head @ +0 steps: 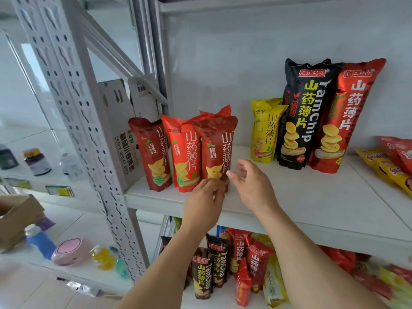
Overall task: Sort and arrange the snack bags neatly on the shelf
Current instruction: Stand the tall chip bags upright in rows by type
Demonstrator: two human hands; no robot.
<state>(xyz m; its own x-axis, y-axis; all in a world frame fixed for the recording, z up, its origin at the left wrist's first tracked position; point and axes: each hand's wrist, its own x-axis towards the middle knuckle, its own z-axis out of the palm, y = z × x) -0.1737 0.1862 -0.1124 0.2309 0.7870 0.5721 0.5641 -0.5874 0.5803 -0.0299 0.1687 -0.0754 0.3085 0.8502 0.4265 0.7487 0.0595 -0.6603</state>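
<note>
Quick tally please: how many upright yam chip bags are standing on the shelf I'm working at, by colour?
Small red bags: 4, one mostly hidden behind
Small yellow bags: 2, one behind the other
Tall black bag: 1
Tall red bag: 1
Total: 8

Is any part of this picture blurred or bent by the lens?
Head view: the shelf upright leans and curves from wide-angle distortion; the bottles at far left look soft; the small red bags and both hands, left and right, look fairly sharp.

Black bag [303,117] reads "YamChip"; red bags [214,152] "CRISPY".
</note>
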